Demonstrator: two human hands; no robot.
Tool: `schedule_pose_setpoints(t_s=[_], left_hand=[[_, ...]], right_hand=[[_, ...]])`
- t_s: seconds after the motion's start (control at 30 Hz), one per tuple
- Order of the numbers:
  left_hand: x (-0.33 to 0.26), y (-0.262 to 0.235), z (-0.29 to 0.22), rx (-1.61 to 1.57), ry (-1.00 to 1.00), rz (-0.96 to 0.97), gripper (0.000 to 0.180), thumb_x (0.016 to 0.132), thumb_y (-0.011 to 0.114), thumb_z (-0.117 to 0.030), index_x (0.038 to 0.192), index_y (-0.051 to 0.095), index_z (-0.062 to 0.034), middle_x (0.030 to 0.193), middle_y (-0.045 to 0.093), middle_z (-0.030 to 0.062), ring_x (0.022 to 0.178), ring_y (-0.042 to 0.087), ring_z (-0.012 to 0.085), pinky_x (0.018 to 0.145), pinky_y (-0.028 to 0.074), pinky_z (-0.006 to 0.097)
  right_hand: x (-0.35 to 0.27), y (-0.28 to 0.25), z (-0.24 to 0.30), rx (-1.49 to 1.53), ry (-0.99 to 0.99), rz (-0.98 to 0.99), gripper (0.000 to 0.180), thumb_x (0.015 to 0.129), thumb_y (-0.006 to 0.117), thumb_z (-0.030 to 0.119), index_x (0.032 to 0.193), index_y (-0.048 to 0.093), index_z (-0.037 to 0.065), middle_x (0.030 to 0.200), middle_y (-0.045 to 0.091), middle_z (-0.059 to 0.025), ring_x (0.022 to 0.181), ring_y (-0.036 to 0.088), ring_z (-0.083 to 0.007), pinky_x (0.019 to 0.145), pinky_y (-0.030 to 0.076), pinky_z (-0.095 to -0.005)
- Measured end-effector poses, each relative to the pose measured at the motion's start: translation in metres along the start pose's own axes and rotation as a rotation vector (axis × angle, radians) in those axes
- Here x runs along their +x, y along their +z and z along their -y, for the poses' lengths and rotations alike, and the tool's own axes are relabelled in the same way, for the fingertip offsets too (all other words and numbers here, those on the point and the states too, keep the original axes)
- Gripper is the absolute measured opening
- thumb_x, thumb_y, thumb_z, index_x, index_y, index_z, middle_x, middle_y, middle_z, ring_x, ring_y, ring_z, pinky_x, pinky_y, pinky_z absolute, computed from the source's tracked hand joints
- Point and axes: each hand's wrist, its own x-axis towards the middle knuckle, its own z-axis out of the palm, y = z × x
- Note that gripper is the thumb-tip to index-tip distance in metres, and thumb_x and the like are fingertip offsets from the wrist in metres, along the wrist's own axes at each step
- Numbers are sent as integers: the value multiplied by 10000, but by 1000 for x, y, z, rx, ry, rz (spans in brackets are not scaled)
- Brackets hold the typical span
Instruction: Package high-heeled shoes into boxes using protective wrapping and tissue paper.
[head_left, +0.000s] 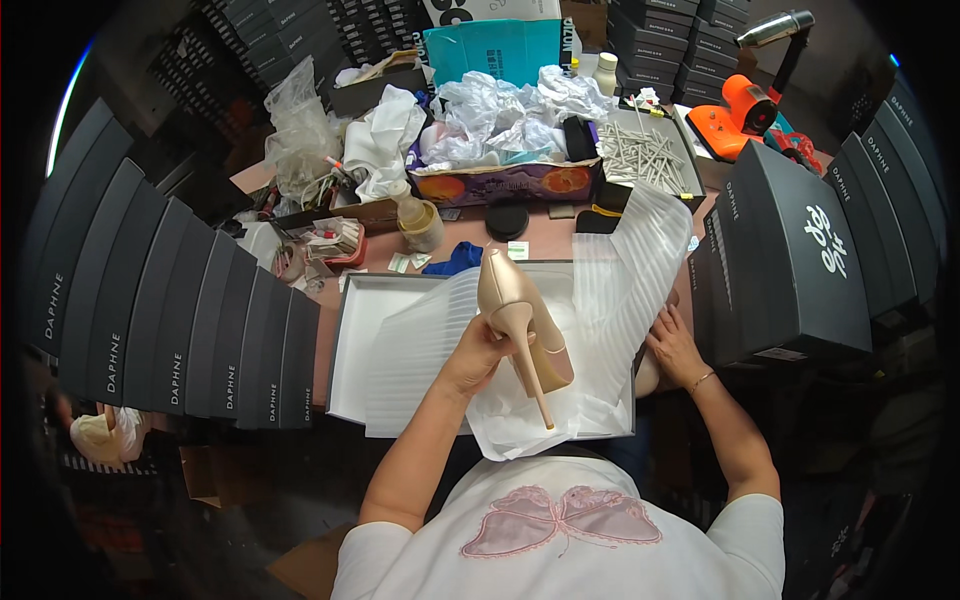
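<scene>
The left hand point(478, 352) grips a beige high-heeled shoe point(515, 315) above the open white box point(352, 345); the right hand point(675, 345) presses the tissue paper point(620, 290) inside it.

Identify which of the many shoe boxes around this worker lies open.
The white-lined shoe box directly before the person, holding tissue paper; the black boxes stacked around stay lidded.

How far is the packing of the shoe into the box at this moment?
Done: the open shoe box lies on the table, lined with white wrapping paper. In hand: the left hand holds a beige high-heeled shoe above the box; the right hand rests on the paper's right edge. Left: the shoe is not yet laid down or wrapped, and the box is unclosed.
</scene>
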Motion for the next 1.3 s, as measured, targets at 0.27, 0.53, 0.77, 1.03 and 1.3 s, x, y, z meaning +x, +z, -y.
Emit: schedule_pose_setpoints(t_s=[0.27, 0.53, 0.77, 1.03, 1.3], left_hand=[[21, -4, -4, -200, 171, -106, 444, 901, 678, -164, 1271, 460, -52, 1127, 559, 15, 1047, 556, 105, 903, 479, 273], [6, 18, -45, -44, 290, 17, 552, 951, 607, -179, 1419, 339, -61, 1227, 530, 42, 1068, 548, 104, 899, 492, 259], [-11, 27, -43, -166, 78, 36, 508, 975, 511, -136, 1439, 315, -69, 1252, 526, 64, 1082, 567, 130, 911, 499, 289], [-16, 8, -26, -365, -101, 52, 461, 957, 439, -95, 1404, 333, -57, 1226, 532, 103, 1103, 571, 181, 929, 508, 326], [-17, 20, -31, -257, -24, 85, 493, 944, 465, -80, 1416, 323, -62, 1279, 501, 95, 1163, 529, 167, 978, 466, 317]], right_hand=[[-24, -99, 56, 808, 557, -723, 389, 715, 745, -9, 1043, 538, 24, 1055, 637, -178, 1007, 653, -315, 842, 516, -344], [38, -272, 48, 1169, 342, -627, 775, 776, 638, -29, 1455, 269, 24, 1081, 640, -122, 954, 644, -182, 838, 508, -303], [106, -172, 90, 2056, 256, -284, 681, 984, 511, 188, 1521, 123, 30, 1452, 357, -97, 1329, 340, -165, 1110, 261, -304], [110, -162, 102, 2212, 418, -46, 686, 927, 489, 262, 1512, 177, 81, 1395, 406, -100, 1251, 430, -167, 1055, 360, -319], [100, -160, 99, 2130, 379, -157, 735, 923, 509, 249, 1525, 127, 70, 1458, 336, -115, 1338, 338, -181, 1107, 280, -320]])
